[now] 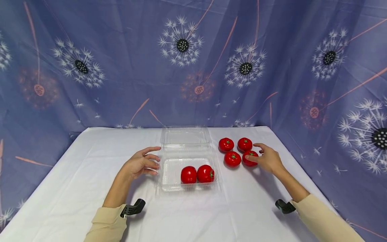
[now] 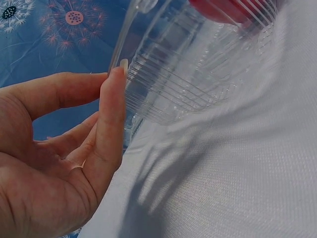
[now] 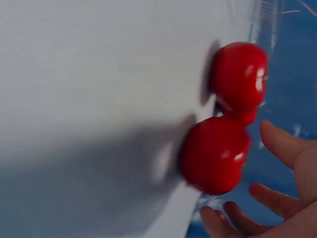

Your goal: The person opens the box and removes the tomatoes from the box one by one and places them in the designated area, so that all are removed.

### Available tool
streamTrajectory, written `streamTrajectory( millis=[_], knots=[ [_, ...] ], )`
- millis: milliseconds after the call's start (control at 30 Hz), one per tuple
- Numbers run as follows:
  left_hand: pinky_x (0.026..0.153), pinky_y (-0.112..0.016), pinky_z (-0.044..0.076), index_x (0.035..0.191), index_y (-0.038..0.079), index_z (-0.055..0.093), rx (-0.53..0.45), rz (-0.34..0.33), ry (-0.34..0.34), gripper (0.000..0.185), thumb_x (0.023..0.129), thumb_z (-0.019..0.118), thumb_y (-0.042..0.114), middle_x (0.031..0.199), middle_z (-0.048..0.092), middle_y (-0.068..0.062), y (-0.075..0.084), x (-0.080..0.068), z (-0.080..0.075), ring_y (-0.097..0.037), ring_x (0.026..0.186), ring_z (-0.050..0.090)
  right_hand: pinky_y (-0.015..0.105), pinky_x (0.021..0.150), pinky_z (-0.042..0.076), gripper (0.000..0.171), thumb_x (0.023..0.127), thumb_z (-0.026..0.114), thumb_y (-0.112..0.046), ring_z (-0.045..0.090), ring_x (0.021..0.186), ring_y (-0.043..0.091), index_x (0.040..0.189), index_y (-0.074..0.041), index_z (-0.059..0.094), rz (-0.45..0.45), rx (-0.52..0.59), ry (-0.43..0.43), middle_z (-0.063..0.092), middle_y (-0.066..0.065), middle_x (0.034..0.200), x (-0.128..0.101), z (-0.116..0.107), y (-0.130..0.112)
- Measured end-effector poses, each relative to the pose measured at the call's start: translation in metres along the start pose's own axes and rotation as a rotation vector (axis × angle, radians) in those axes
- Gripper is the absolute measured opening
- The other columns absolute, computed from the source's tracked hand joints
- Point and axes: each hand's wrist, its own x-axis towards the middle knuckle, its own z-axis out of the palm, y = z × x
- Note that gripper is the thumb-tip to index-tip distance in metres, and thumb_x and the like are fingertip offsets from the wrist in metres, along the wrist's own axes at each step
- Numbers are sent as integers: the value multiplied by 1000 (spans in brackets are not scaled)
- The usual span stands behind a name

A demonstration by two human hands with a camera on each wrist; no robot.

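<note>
left hand (image 1: 142,164) open beside clear plastic clamshell box (image 1: 169,183): two red tomatoes (image 1: 197,174) in; right hand (image 1: 267,158) open, fingers touching one of four tomatoes still outside (image 1: 239,151), centre right

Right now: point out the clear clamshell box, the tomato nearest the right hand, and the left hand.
clear clamshell box (image 1: 169,187), head view, bare front-left floor of the tray.
tomato nearest the right hand (image 1: 248,159), head view, its red side.
left hand (image 1: 139,164), head view, back of the hand.

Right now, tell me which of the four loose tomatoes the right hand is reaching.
The front right tomato of the cluster beside the box: the right hand has its fingers at it, while the other three sit clear of that hand.
</note>
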Motion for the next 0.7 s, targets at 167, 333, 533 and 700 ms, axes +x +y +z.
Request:
streamTrajectory(
  millis=[167,333,533,700],
  knots=[
    [65,-33,64,158,4,30,3,2,-1,87,81,68,-11,99,62,-3,1,1,0,-15,74,69,58,87,56,74,86,79,-38,56,122,47,146,-5,51,-67,26,70,59,31,134,3,-8,-27],
    [65,-34,64,158,4,30,-4,5,-2,87,81,68,-12,99,62,-4,1,2,0,-16,73,69,59,94,54,75,86,79,-36,56,123,44,150,-12,48,-112,92,38,59,27,136,1,-12,-65],
    [66,-34,64,158,3,30,0,8,-5,87,81,69,-11,100,62,-4,3,1,-1,-16,74,69,53,92,58,73,83,83,-33,61,120,39,148,-18,52,-199,134,-14,64,19,131,-7,-2,-104],
    [66,-34,64,158,3,29,4,3,-8,87,81,68,-11,100,62,-4,3,1,-1,-16,74,69,52,95,57,71,81,86,-31,62,121,37,144,-20,56,-249,165,-82,65,12,132,-16,10,-126]
  ],
)
